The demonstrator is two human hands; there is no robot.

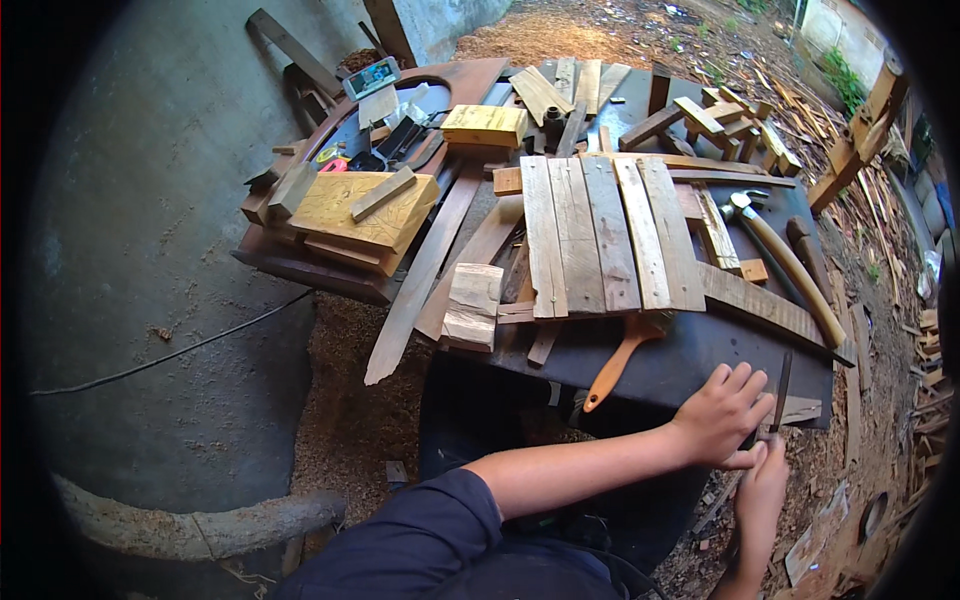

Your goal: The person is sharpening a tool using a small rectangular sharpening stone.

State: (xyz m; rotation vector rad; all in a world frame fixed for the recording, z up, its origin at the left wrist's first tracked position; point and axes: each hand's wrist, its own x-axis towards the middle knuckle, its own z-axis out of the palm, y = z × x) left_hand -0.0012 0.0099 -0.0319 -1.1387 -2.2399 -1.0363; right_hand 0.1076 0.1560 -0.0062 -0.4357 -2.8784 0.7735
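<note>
My left hand (725, 420) is at the front right of the dark worktable (560, 365), fingers curled; what is under them is hidden. Just below it my right hand (762, 475) grips a slim dark metal tool (783, 385), pointing upward, perhaps a file. A pale wooden strip (803, 410) lies beside them. A wide brush (615, 368) with an orange wooden handle rests left of my hands, under the edge of a nailed panel of weathered planks (610, 230). A hammer (790, 265) with a pale handle lies to the right.
Wood offcuts (730, 130), yellowish blocks (365, 215), long boards (420, 310) and a phone (372, 75) crowd the table. A concrete wall (170, 200) stands left, with a cable (170, 355) and curved pipe-like object (200, 530). A wooden post (845, 150) and scattered scraps are right.
</note>
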